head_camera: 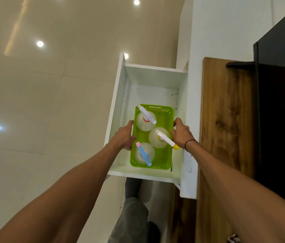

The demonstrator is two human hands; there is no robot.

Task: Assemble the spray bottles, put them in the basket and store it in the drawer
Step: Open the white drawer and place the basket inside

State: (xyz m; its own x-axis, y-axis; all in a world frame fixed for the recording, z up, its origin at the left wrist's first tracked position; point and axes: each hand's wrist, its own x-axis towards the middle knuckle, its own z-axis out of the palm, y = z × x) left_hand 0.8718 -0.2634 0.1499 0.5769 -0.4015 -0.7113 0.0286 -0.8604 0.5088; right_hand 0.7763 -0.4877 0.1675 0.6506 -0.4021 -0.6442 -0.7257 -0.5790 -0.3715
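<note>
The green basket [164,120] sits inside the open white drawer [120,95], toward its near end, and both hands are on it. The left hand [123,137] wraps the basket's left rim, fingers curled over the edge; the right hand [182,133] clasps the right rim in the same way, a thin black band [189,143] around that wrist. So the basket lies squarely between the two hands, gripped at its long sides.

Three spray bottles stand in it with their heads on. The bottle with the red collar [146,122] is at the far end, nearest the left hand's fingertips. The bottle with the yellow nozzle [160,139] is in the middle, its sprayer poking over the right rim just under the right hand. The bottle with the blue and pink sprayer [144,153] is nearest, below the left hand.

A wooden counter [225,120] runs alongside the drawer on the right.
</note>
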